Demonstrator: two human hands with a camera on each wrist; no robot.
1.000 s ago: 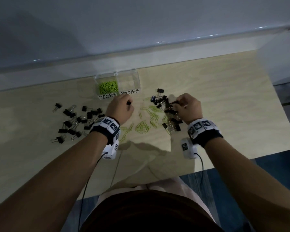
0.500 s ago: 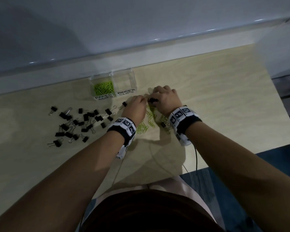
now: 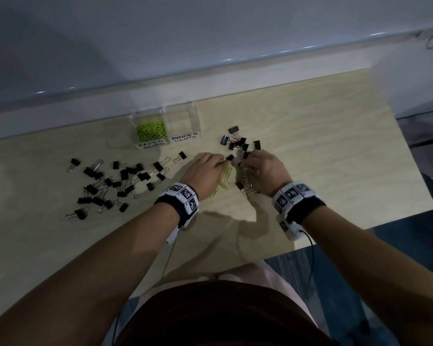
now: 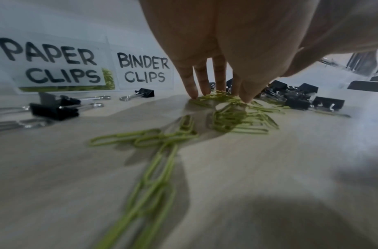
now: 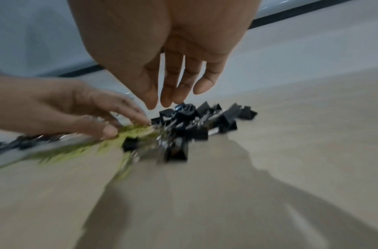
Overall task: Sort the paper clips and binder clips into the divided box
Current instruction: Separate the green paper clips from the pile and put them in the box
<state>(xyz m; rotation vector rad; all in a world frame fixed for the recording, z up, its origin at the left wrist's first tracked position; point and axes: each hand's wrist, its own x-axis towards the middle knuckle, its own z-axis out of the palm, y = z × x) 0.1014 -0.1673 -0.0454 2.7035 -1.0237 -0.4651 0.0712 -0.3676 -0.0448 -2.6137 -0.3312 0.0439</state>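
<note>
A clear divided box [image 3: 165, 113] stands at the table's back. Its left part, labelled PAPER CLIPS [image 4: 54, 62], holds green paper clips [image 3: 151, 131]. I see nothing in the part labelled BINDER CLIPS [image 4: 144, 69]. Loose green paper clips [image 4: 233, 116] lie between my hands. My left hand [image 3: 219, 164] touches them with straight fingers [image 4: 202, 84] and thumb. Black binder clips [image 5: 194, 124] are piled just right of them. My right hand [image 3: 250, 166] hovers over that pile, fingers [image 5: 169, 87] loosely extended and holding nothing.
A second scatter of black binder clips [image 3: 115, 181] covers the table to the left. One binder clip [image 3: 183, 154] lies alone in front of the box. A pale ledge [image 3: 210, 78] runs behind the box. The table's right edge [image 3: 410, 156] is near.
My left hand moved right from in front of the box onto the green paper clips. The binder clip at its fingertips now lies on the table. My right hand opened above its pile.
</note>
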